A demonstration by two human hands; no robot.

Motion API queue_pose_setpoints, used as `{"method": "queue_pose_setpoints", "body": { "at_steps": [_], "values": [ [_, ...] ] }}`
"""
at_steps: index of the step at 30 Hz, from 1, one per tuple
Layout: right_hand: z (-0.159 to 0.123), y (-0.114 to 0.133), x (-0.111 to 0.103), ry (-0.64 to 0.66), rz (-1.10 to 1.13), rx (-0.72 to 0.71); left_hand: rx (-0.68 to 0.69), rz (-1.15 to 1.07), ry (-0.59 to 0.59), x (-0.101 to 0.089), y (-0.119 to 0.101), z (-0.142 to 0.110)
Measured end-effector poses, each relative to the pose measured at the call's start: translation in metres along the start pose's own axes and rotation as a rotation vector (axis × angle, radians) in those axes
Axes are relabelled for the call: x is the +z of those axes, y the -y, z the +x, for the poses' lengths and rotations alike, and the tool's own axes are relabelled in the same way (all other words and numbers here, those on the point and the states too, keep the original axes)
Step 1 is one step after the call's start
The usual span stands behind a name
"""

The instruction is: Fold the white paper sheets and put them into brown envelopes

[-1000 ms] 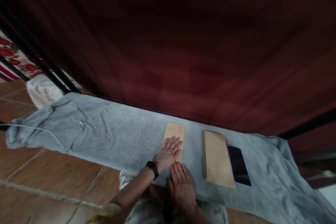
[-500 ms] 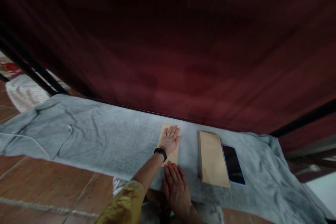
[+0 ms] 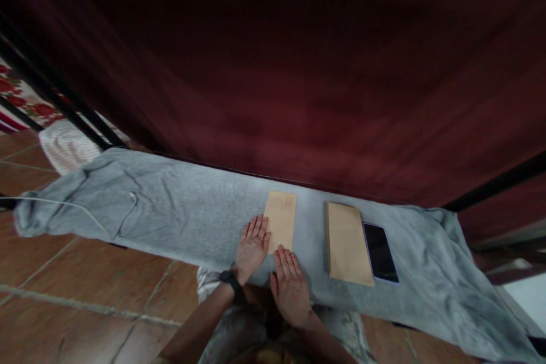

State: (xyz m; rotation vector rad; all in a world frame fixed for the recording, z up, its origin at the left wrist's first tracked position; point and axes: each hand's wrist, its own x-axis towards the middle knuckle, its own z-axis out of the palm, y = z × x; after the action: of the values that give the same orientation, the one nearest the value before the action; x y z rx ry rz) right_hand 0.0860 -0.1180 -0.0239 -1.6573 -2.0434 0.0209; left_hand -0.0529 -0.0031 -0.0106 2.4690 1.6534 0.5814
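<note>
A single tan paper envelope (image 3: 282,216) lies flat on the grey cloth, with faint red marks near its far right corner. My left hand (image 3: 252,247), a dark band at the wrist, lies flat with fingers stretched along the envelope's left edge. My right hand (image 3: 290,287) is spread palm down, its fingertips at the envelope's near edge. Neither hand grips anything. To the right rests a stack of similar tan envelopes (image 3: 350,244), and a phone (image 3: 381,253) with a dark screen lies close beside the stack.
The grey cloth (image 3: 191,199) covers a long narrow surface. A dark red curtain (image 3: 273,96) hangs behind it, between dark poles (image 3: 495,182). A white cable (image 3: 85,210) trails across the left part of the cloth. Tiled floor (image 3: 106,284) shows in front.
My left hand has slid back off the middle of the envelope to its left edge, uncovering the red marks. My right hand stays at the near edge. The view has shifted slightly.
</note>
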Motion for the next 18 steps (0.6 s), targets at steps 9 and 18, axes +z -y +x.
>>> {"method": "queue_pose_setpoints", "body": {
  "at_steps": [9,18],
  "values": [
    [0.0,0.001,-0.001,-0.057,0.01,-0.011,-0.21,-0.249,-0.104,0.0,-0.014,-0.024],
    [0.019,0.0,0.001,-0.137,0.077,0.083,-0.379,-0.804,-0.021,-0.02,-0.02,0.001]
  ]
}}
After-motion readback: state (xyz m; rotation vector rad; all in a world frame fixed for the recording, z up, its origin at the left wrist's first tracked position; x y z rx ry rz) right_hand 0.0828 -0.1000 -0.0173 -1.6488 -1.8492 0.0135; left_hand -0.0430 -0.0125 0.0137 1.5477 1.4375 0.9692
